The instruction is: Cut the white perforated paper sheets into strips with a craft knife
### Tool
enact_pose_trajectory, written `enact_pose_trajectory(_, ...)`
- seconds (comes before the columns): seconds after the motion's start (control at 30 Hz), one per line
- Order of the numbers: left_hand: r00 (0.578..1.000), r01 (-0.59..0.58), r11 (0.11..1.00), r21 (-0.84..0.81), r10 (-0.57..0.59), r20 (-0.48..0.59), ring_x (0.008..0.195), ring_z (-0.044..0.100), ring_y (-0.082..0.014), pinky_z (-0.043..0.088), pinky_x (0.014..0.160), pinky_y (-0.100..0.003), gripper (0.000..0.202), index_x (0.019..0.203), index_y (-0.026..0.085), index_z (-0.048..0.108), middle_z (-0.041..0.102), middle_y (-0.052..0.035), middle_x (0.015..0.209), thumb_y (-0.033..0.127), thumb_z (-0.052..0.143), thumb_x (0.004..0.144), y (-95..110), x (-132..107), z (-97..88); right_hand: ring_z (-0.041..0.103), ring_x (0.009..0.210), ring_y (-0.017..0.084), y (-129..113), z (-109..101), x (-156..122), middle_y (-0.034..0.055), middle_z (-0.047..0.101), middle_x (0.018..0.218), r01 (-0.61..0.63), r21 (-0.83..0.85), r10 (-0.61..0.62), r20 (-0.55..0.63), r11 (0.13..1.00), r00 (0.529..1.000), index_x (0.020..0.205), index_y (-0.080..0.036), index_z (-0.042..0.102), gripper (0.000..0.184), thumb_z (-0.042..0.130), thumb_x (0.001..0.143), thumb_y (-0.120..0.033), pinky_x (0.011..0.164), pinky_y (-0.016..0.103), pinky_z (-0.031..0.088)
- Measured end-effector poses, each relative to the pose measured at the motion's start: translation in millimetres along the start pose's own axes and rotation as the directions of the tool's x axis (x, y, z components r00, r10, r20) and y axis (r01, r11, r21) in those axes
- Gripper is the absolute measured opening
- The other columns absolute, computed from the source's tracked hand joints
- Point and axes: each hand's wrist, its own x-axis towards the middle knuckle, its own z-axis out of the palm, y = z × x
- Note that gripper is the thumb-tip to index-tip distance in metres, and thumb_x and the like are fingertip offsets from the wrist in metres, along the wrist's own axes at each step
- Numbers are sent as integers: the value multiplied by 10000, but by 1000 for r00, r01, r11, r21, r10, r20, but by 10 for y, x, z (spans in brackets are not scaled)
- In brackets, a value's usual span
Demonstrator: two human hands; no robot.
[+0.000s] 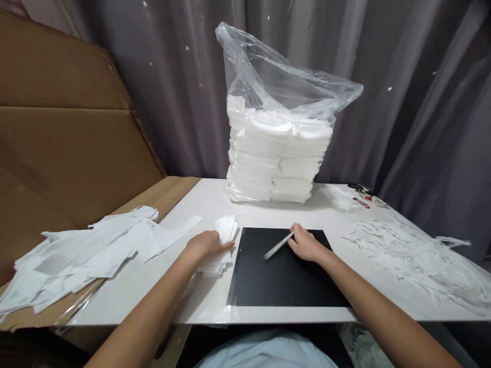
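My left hand (209, 246) lies over a small stack of thin white sheets (227, 227) on the white table. Its thumb stretches across them, and the other fingers curl down, mostly out of sight. In my right hand (305, 244) is a slim, pale, stick-like tool (278, 246), pinched near its upper end. The tool slants down to the left above a black mat (284, 286), its lower tip slightly blurred. I cannot make out what kind of tool it is.
Loose white sheets (95, 250) are heaped at the left on cardboard (57, 158). A clear plastic bag (280, 153) of stacked white pieces stands at the back. Thin white strips (418, 255) cover the right side, with a pink-handled tool (361, 203) behind them.
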Motion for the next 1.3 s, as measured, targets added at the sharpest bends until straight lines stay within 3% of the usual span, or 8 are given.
enact_pose_trajectory(0.13, 999, -35, 999, 5, 35, -8, 729, 665, -339, 478, 601, -359, 575, 776, 136, 654, 698, -201, 833, 686, 549, 644, -44, -16, 19, 322, 1353, 384, -16, 35, 281, 277, 427, 1378, -97, -71, 97, -4, 993, 995, 1463, -128, 199, 633, 464, 906, -270, 1015, 584, 272)
enact_pose_trajectory(0.27, 990, -141, 990, 9, 141, -2, 801, 662, -316, 482, 641, -333, 531, 900, 116, 635, 690, -187, 925, 604, 541, 713, -14, -48, 34, 214, 1413, 369, 39, 46, 244, 241, 312, 1489, -52, -75, 54, 31, 996, 998, 1505, -183, 143, 676, 455, 928, -349, 1066, 571, 220)
enact_pose_trajectory(0.47, 879, -473, 881, 13, 471, 80, 878, 642, -267, 457, 683, -281, 522, 1147, 196, 562, 676, -80, 999, 439, 671, 699, 524, -46, 27, 8, 1462, 260, -19, 5, 124, 84, -57, 1592, 350, 230, -365, 28, 908, 931, 1512, -283, 72, 1040, 703, 721, -529, 1146, 463, 174)
enact_pose_trajectory(0.6, 799, -599, 800, 41, 593, 102, 866, 649, -268, 443, 696, -281, 511, 1140, 283, 600, 685, -25, 930, 281, 729, 645, 880, 76, 54, 324, 1387, 267, -11, -35, 143, 95, 298, 1534, 421, 260, -445, 41, 869, 894, 1480, -264, 253, 889, 718, 735, -398, 1094, 427, 318)
enact_pose_trajectory(0.73, 778, -629, 775, 64, 628, 24, 981, 615, -325, 432, 811, -347, 548, 1144, 256, 613, 679, -62, 991, 356, 759, 625, 809, 172, 56, 580, 1136, 267, 63, -82, 165, 75, 625, 1248, 455, 181, -470, 49, 872, 881, 1273, -236, 566, 514, 679, 774, -286, 974, 396, 433)
enact_pose_trajectory(0.93, 734, -677, 727, -115, 679, -28, 823, 646, -215, 465, 709, -260, 280, 980, 221, 658, 686, -14, 903, 355, 669, 734, 478, 294, 71, 580, 1078, 275, 75, -24, 116, 92, 588, 1208, 440, 24, -441, 33, 898, 897, 1365, -249, 460, 636, 687, 773, -300, 902, 394, 475)
enact_pose_trajectory(1.1, 721, -692, 674, -257, 642, -261, 1045, 597, -227, 455, 903, -317, 488, 1248, 206, 511, 620, -61, 1181, 381, 614, 804, 491, 448, 260, 552, 1070, 295, 67, 53, 136, 113, 550, 1170, 315, -135, -330, -103, 939, 938, 1401, -263, 401, 626, 633, 821, -306, 883, 426, 486)
enact_pose_trajectory(1.3, 672, -739, 599, -310, 613, -416, 1108, 561, -265, 431, 975, -391, 487, 1168, 192, 569, 610, -96, 1162, 407, 693, 749, 534, 561, 508, 417, 1248, 323, 172, 212, 226, 144, 403, 1338, 325, -14, -325, -104, 946, 940, 1447, -249, 296, 723, 625, 807, -331, 1038, 507, 373)
